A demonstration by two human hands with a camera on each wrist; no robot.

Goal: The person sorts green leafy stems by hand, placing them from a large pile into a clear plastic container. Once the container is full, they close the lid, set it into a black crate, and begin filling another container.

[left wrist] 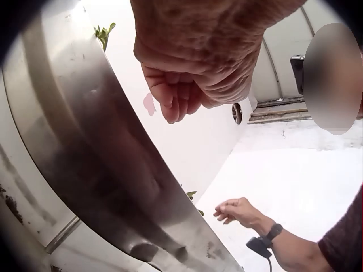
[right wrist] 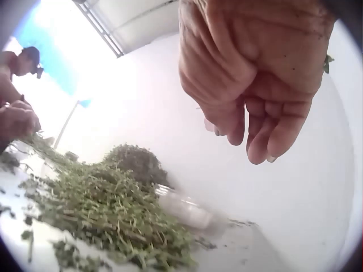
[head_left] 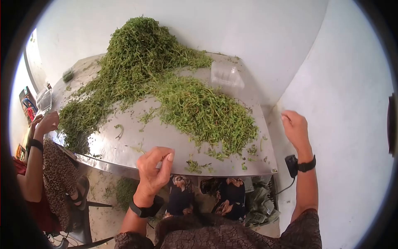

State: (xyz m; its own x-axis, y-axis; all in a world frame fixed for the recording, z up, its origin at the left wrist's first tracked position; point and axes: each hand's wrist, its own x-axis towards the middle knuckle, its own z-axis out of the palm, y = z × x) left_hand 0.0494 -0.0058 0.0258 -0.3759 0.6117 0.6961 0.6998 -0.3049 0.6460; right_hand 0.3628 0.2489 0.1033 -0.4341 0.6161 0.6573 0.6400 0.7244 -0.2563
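Observation:
Over the near edge of the metal table (head_left: 112,149), the left hand (head_left: 153,170) has its fingers curled in and its thumb by the forefinger; the left wrist view shows this hand (left wrist: 193,68) with nothing in it. Off the table's right edge, the right hand (head_left: 296,128) is raised beside the wall. Its fingers hang loosely bent and hold nothing, as the right hand (right wrist: 261,73) shows in the right wrist view. A loose heap of green stems (head_left: 207,112) lies between the hands, touched by neither. A taller green pile (head_left: 139,54) stands behind it.
A clear plastic container (head_left: 226,75) stands at the back right of the table. At the left sits another person, whose hands (head_left: 47,123) are beside the pile's left end. White walls (head_left: 344,103) rise behind and to the right. Packets (head_left: 261,201) lie under the table's right side.

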